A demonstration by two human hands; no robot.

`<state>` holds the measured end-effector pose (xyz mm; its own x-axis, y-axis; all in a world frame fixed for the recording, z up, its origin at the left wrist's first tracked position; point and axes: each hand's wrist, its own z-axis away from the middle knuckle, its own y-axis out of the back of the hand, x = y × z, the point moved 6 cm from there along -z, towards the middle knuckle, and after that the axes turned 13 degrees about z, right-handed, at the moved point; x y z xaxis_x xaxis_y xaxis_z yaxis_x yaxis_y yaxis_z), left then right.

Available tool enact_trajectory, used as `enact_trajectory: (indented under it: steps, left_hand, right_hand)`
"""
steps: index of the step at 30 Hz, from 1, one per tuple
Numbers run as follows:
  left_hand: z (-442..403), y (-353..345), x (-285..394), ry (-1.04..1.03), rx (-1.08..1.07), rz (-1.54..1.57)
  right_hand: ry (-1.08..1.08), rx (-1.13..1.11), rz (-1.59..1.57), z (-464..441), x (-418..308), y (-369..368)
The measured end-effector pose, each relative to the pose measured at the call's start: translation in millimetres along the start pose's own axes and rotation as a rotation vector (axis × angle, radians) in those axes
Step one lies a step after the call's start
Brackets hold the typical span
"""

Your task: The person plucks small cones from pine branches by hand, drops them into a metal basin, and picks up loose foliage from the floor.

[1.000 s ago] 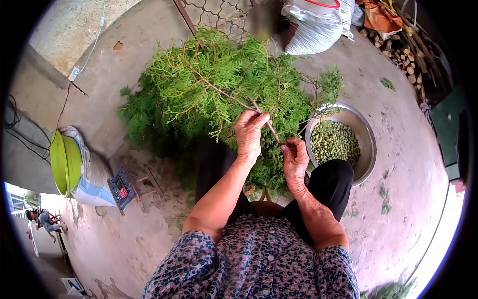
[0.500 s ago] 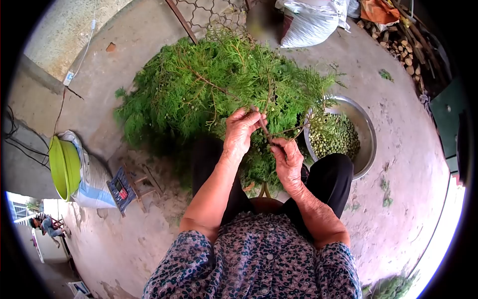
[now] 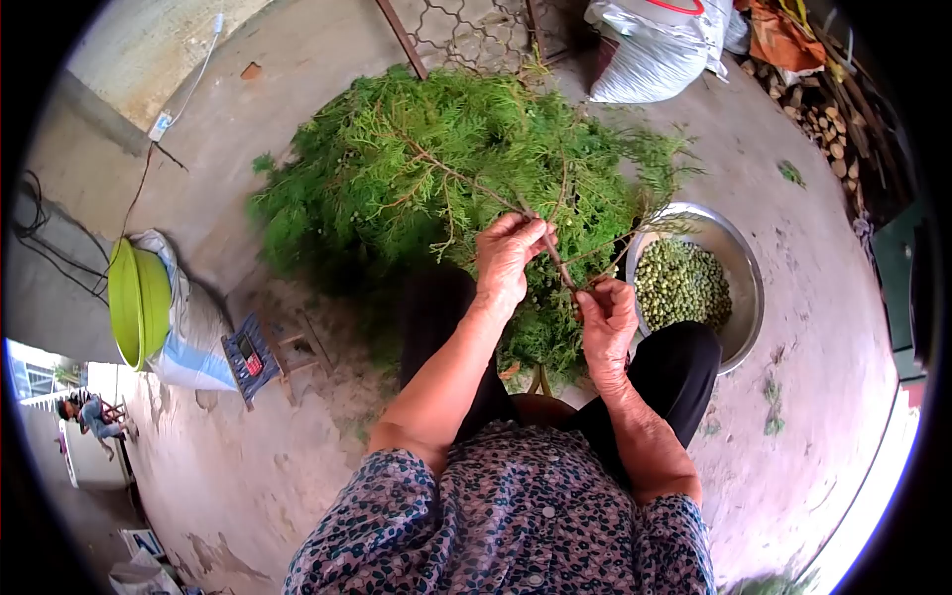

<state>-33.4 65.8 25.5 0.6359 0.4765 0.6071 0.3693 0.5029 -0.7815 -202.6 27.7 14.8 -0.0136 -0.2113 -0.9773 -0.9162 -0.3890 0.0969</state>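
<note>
My left hand [image 3: 505, 260] is closed round a thin brown branch [image 3: 558, 256] with green sprays spreading forward from it. The fingers of my right hand [image 3: 606, 312] pinch the same branch near its lower end. Beneath and beyond both hands lies a large heap of green leafy branches [image 3: 347, 188]. A steel basin [image 3: 751, 288], holding many small green berries [image 3: 682, 285], stands to the right beside my knee, and some twigs from the held branch hang over its rim.
A lime-green tub [image 3: 139, 302] leans by a white sack [image 3: 198, 332] at the left, near a small stool with a device [image 3: 250, 359]. White sacks [image 3: 650, 59] and stacked firewood [image 3: 823, 129] are at the top right. A person [image 3: 96, 416] sits at far left.
The view has shifted slightly, so the scene sits further right than half a second ago. Both hands still grip the branch, with only slight changes in their position.
</note>
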Motion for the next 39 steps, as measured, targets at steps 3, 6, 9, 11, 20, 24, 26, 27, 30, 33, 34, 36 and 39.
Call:
enact_trajectory:
  steps: [3,6,9,11,20,24,26,27,30,33,34,36,39]
  left_hand:
    - [1,2,0,-0.02,0.001,-0.01]
    - [3,-1,2,-0.064,0.022,0.006]
    - [4,0,1,-0.061,0.018,-0.008]
    - [6,-3,0,-0.069,0.002,0.011]
    - [8,-20,-2,0.064,-0.119,-0.183]
    - [11,-28,-6,0.206,-0.344,-0.5]
    - [4,-17,-4,0.263,-0.46,-0.805]
    - [-6,1,-3,0.264,-0.438,-0.967]
    - [-28,41,10,0.287,-0.422,-1.313]
    - [-30,30,12,0.308,-0.376,-1.29]
    - [-35,35,10,0.333,-0.38,-1.315]
    - [-39,40,7,0.399,-0.356,-1.324]
    - [-45,54,9,0.469,-0.311,-1.315]
  right_hand:
    - [-0.031,-0.056,0.062,-1,-7,0]
    - [-0.042,-0.27,0.312,2,3,-9]
    - [-0.069,-0.329,0.313,2,2,-11]
    - [-0.077,-0.326,0.305,0,5,-8]
    - [-0.189,-0.367,0.255,-5,-31,15]
    - [-0.32,-0.208,0.174,-12,-33,55]
    - [-0.393,-0.14,0.073,-12,-37,86]
    - [-0.438,-0.114,-0.004,-11,-44,102]
    - [-0.508,0.03,-0.296,-4,-34,140]
    - [-0.645,0.228,-0.375,14,-38,183]
    - [-0.648,0.275,-0.39,21,-29,202]
    - [-0.667,0.473,-0.317,42,-28,255]
    - [-0.51,0.862,-0.122,92,-45,374]
